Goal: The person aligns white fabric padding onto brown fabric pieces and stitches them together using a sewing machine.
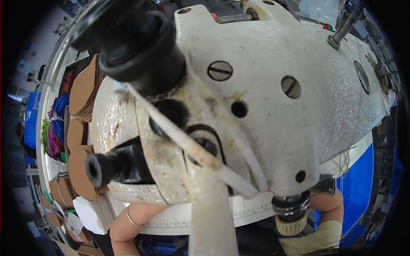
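A large off-white sewing machine head [265, 115] fills the middle of the view, close to the camera, with slotted screws and a black knob [141, 55] on it. My left forearm [124, 230], with a thin bracelet, reaches in behind the machine's lower left side. On the other side, my right forearm [331, 209], in a pale sleeve [318, 239], goes behind its lower right. The machine covers both my hands, so what they hold or touch is hidden. Below the machine shows a strip of white table [171, 224] with a printed ruler.
Stacks of brown cut pieces [83, 89] stand along the left, with a white stack [92, 213] nearer me. Blue, purple and green bundles [57, 119] lie beyond them. A blue bin [358, 183] sits at the right. A beige ribbed knob [291, 224] juts down from the machine.
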Available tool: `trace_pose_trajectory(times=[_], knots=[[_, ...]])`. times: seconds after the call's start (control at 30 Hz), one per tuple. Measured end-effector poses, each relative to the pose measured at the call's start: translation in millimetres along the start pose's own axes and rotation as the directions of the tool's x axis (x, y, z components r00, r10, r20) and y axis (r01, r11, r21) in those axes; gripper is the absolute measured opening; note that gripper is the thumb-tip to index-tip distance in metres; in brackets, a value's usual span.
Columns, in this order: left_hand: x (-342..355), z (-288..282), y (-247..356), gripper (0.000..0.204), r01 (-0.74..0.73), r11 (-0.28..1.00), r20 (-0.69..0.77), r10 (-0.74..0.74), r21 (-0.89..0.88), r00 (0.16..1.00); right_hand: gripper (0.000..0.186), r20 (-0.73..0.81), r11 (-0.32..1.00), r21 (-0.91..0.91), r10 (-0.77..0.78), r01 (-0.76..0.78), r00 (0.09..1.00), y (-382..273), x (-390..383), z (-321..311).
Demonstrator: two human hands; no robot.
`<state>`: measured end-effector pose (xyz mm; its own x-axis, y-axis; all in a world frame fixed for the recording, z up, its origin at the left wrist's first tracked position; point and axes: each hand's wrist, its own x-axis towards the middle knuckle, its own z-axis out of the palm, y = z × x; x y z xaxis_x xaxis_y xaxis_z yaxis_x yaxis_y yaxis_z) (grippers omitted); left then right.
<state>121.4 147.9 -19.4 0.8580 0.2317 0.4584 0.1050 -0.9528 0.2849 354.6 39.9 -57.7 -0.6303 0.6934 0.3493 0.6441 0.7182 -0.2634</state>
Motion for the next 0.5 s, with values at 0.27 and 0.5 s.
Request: trace_pose_trajectory(times=[0.27,0.5], knots=[[-8.0,-3.8,7.1,0.033,0.038,0.991,0.096,-0.026,-0.126,0.995,0.023,-0.031,0.990,-0.082,-0.117,0.114,0.993,10.3,6.1,2.5],[-13.7,-10.8,-6.3,0.035,0.110,0.978,0.243,-0.065,-0.176,0.968,0.028,0.216,0.971,0.088,0.200,-0.223,0.956,0.0,9.2,-9.4]])
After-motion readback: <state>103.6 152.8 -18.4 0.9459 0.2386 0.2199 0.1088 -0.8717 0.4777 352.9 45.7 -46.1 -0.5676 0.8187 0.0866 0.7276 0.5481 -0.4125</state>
